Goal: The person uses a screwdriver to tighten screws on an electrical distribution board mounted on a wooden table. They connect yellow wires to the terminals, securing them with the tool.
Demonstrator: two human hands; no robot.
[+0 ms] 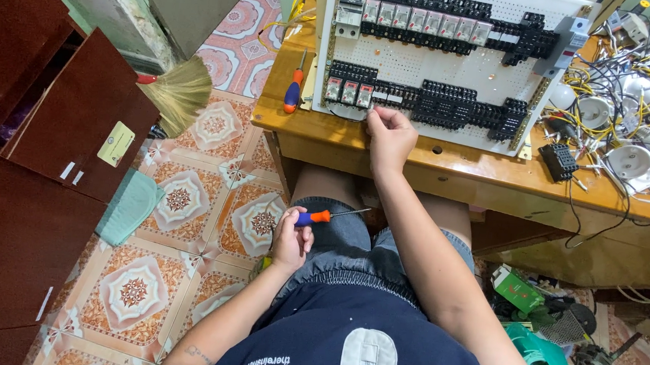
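A: Entry, head view. Where is the left hand [291,240]?

B: Lower centre of the frame, over the lap, just above the denim shorts [351,241]. Fingers clenched around the blue-and-orange handle of a slim screwdriver [321,217]; the metal shaft points toward the right of the frame, roughly level, tip free in the air below the table edge.

A: Right hand [390,136]?

B: Upper centre, arm stretched up from the lower right. Fingers curled and pinched together at the lower edge of the white perforated mounting panel [440,68], touching it just beside the lower row of black relay sockets [430,102]. Whether they grip a wire or a small part I cannot tell; the knuckles hide it.

A: Panel position?

B: Lying flat on the brown varnished wooden table [329,129], top centre of the frame. A second row of black sockets with clear-cased relays [428,18] runs along its upper part.

A: Surroundings?

B: A second screwdriver with a blue-and-red handle [294,89] lies on the table just left of the panel. A tangle of wires with white lamp holders [635,113] fills the upper right. A straw broom [175,92] leans at upper left, over the patterned floor tiles [187,196].
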